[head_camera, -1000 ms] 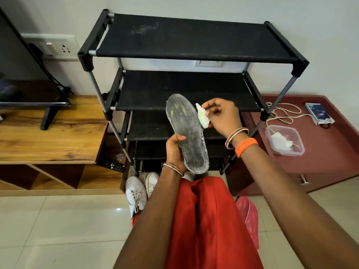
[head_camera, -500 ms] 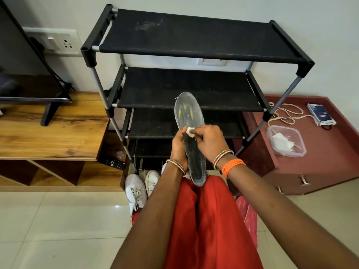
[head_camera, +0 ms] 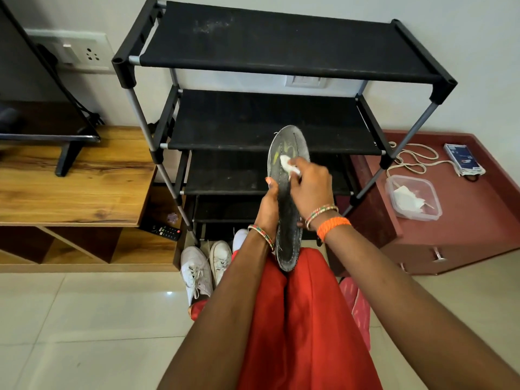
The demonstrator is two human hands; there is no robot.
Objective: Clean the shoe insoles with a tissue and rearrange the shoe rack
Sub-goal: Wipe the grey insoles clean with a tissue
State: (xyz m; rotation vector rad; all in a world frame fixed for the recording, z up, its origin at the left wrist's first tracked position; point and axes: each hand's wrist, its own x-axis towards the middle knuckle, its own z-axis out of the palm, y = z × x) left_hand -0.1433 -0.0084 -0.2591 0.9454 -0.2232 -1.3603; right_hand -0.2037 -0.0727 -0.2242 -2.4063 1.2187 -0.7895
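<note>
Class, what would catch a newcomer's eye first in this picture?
The grey insole held upright at the centre: the left hand grips it while the right hand presses a white tissue near its top. Behind stands a black shoe rack; white sneakers sit on the floor beneath.

- The left hand [head_camera: 268,205] grips a dark grey insole [head_camera: 287,220] along its left edge, holding it upright with the toe end up.
- The right hand [head_camera: 311,190] pinches a white tissue [head_camera: 287,164] and presses it on the insole's upper part.
- The insole's heel end sits just above the person's red garment [head_camera: 304,327].
- A black shoe rack [head_camera: 275,49] stands behind against the wall.
- White sneakers [head_camera: 206,267] lie on the tiled floor by the rack's foot.
- At right, a clear plastic container [head_camera: 412,197] with white paper inside rests on a maroon cabinet [head_camera: 478,220], near a cord [head_camera: 413,161].
- At left, a remote [head_camera: 164,231] lies beside a wooden unit [head_camera: 73,187].
</note>
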